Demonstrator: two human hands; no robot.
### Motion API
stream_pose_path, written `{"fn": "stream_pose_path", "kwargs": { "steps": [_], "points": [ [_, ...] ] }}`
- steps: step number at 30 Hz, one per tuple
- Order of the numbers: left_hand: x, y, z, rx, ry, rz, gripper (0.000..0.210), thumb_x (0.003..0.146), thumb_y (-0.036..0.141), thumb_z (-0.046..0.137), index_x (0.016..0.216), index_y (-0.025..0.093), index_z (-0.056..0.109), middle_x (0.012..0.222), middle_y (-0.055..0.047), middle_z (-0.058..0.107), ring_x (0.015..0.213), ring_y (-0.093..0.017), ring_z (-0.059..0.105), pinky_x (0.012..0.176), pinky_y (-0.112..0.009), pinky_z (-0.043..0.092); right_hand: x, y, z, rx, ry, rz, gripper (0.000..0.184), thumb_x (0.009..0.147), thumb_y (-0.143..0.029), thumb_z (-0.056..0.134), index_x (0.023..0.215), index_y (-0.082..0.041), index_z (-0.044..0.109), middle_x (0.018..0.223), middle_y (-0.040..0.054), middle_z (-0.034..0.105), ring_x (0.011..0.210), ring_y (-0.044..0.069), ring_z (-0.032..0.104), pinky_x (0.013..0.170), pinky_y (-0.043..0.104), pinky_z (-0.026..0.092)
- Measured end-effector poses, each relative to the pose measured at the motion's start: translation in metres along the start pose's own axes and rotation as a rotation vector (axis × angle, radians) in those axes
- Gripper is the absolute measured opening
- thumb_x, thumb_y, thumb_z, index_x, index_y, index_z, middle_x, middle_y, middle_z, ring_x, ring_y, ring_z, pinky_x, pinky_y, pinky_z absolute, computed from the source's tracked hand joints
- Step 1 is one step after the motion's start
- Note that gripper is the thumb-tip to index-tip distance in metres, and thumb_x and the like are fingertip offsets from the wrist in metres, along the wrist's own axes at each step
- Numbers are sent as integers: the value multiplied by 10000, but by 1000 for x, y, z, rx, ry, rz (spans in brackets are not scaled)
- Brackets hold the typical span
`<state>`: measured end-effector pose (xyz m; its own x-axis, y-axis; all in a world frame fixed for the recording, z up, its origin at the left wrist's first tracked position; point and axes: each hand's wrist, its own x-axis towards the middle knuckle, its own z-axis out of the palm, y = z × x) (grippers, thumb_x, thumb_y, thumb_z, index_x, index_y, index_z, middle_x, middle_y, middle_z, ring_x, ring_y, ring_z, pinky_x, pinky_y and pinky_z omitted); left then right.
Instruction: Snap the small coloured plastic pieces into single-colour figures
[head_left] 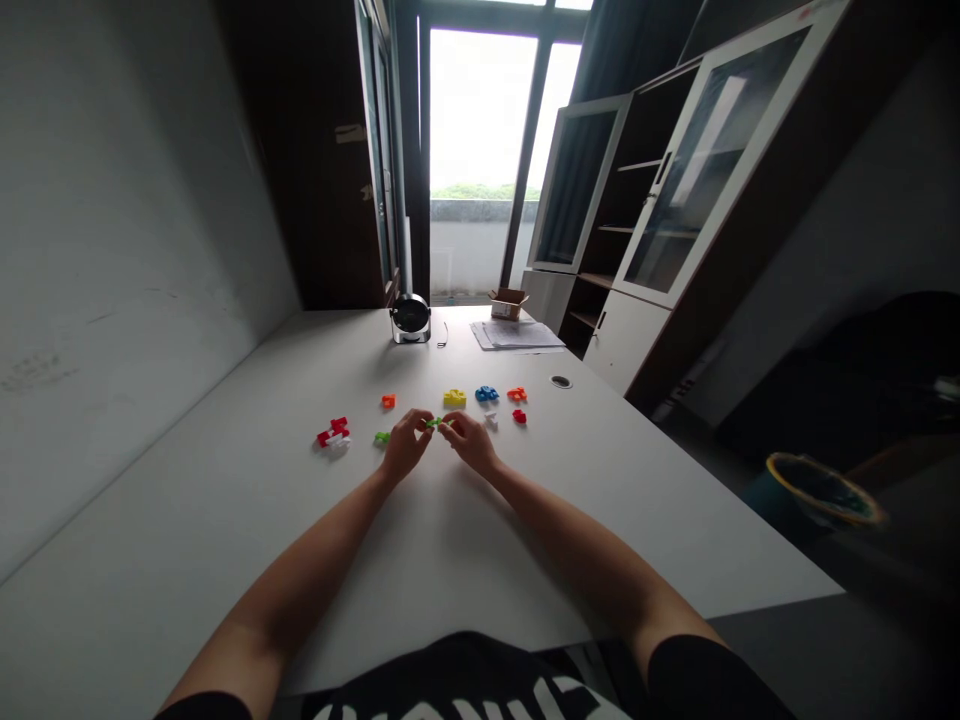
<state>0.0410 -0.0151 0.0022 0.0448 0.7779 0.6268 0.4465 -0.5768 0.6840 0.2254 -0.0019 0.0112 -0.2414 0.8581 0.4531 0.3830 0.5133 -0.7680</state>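
Note:
Both my left hand (407,442) and my right hand (468,440) pinch small bright green plastic pieces (434,423) between thumb and fingers, close together over the white table. Whether the green pieces are joined cannot be made out. Beside my left hand lies another green piece (382,438). Beyond the hands sit a yellow block cluster (454,397), a blue cluster (487,393) and an orange cluster (517,394). A white piece (491,419) and a red piece (520,416) rest right of my right hand. Farther left are an orange piece (388,401) and a red-and-white group (334,433).
On the far part of the table (225,480) stand a round black device with a silver stand (411,318), papers (516,336) and an open cardboard box (508,304). A cable hole (561,382) lies near the right edge. A bin (823,490) is on the floor at right.

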Motion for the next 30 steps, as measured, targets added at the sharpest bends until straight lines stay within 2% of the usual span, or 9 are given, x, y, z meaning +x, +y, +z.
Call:
{"fn": "stream_pose_path", "kwargs": {
  "steps": [4, 11, 18, 24, 30],
  "points": [
    [0, 5, 0, 3, 2, 37, 39, 882, 179, 616, 913, 202, 620, 880, -36, 652, 787, -165, 637, 750, -298, 528, 1, 4, 4, 88, 10, 96, 330, 909, -505, 634, 1021, -197, 665, 703, 9, 686, 581, 153, 646, 539, 245, 504],
    [-2, 10, 1, 55, -68, 63, 19, 913, 203, 595, 903, 204, 611, 925, -47, 651, 827, -171, 636, 777, -309, 530, -2, 6, 11, 177, -88, 174, 298, 890, -474, 661, 990, -194, 676, 707, 20, 705, 579, 154, 664, 556, 254, 526],
    [-4, -1, 4, 0, -55, -63, 216, 884, 181, 580, 1085, 222, 646, 999, -58, 696, 805, -171, 665, 741, -303, 539, -2, 16, 8, 46, -4, 55, 229, 877, -388, 654, 1036, -224, 642, 764, 8, 702, 670, 169, 663, 610, 269, 506],
    [-1, -6, 1, -100, -68, -243, 168, 910, 306, 566, 976, 207, 684, 777, -22, 711, 701, -169, 662, 660, -276, 505, -1, 18, 9, -46, -1, -68, 133, 887, -303, 644, 981, -217, 608, 839, 11, 680, 684, 145, 631, 634, 256, 490],
    [-1, -6, 2, -235, -132, -258, 272, 913, 427, 584, 916, 171, 677, 767, -40, 708, 673, -157, 652, 644, -270, 505, -4, 12, 5, -222, -22, -195, 62, 918, -254, 620, 933, -199, 596, 880, 13, 631, 668, 116, 575, 631, 233, 433]
  ]
}}
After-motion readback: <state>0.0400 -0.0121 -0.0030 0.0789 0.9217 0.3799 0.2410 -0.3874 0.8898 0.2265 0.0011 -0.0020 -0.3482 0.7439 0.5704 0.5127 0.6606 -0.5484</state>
